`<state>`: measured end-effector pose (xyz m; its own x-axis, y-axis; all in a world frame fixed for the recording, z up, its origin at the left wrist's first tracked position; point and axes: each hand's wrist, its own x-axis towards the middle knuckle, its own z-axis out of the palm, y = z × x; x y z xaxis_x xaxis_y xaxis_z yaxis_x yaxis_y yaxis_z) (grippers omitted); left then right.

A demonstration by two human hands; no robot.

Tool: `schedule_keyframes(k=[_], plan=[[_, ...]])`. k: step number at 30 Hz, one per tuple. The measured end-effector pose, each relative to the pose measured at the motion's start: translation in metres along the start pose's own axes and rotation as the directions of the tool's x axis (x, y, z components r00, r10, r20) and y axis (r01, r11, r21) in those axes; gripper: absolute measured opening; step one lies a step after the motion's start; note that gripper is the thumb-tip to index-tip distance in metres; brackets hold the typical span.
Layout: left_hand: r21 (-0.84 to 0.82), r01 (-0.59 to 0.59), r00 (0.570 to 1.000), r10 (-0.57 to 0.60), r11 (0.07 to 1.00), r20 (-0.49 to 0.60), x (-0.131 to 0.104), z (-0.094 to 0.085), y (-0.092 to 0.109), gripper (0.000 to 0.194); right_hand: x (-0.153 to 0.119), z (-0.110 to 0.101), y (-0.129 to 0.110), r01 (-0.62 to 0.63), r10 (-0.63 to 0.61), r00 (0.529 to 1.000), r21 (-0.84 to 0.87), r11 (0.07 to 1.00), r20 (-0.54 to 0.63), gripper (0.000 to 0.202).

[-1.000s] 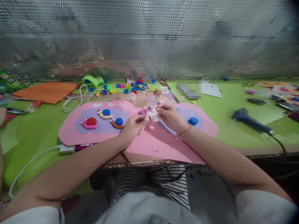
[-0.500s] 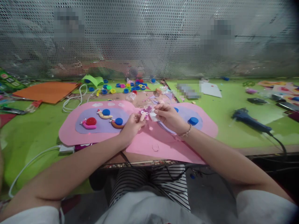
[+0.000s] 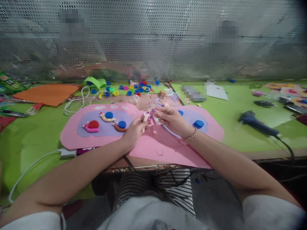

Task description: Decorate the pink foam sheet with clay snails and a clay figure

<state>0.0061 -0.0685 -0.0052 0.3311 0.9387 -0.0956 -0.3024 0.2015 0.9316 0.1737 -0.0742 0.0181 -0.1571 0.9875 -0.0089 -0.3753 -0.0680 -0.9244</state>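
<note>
My left hand is closed in a pinch on a small pale clay figure with two white googly eyes. Against the figure sits a crinkled purple piece. My right hand is closed too, its fingertips at the purple piece, with a small white piece partly hidden under them. Below both hands lies a pink paper shape with lilac panels. On its left panel are snail-like clay figures with a red bottle cap and blue caps; another blue cap is on the right.
A glue gun with a cord lies at right. Loose coloured caps are scattered at the back, before a perforated metal screen. Orange paper and a white cable are at left.
My right hand has moved slightly left, its fingertips now at the purple piece, and covers more of the white piece. The clay figure in my left hand has tilted and shifted a little left.
</note>
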Motion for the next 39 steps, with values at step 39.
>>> schedule_keyframes(k=[39], plan=[[-0.144,0.083,0.995,-0.075,0.986,0.059,-0.009,0.01,0.008,0.01,0.0,0.0,0.002,0.039,-0.038,0.998,-0.027,0.999,0.057,0.018]])
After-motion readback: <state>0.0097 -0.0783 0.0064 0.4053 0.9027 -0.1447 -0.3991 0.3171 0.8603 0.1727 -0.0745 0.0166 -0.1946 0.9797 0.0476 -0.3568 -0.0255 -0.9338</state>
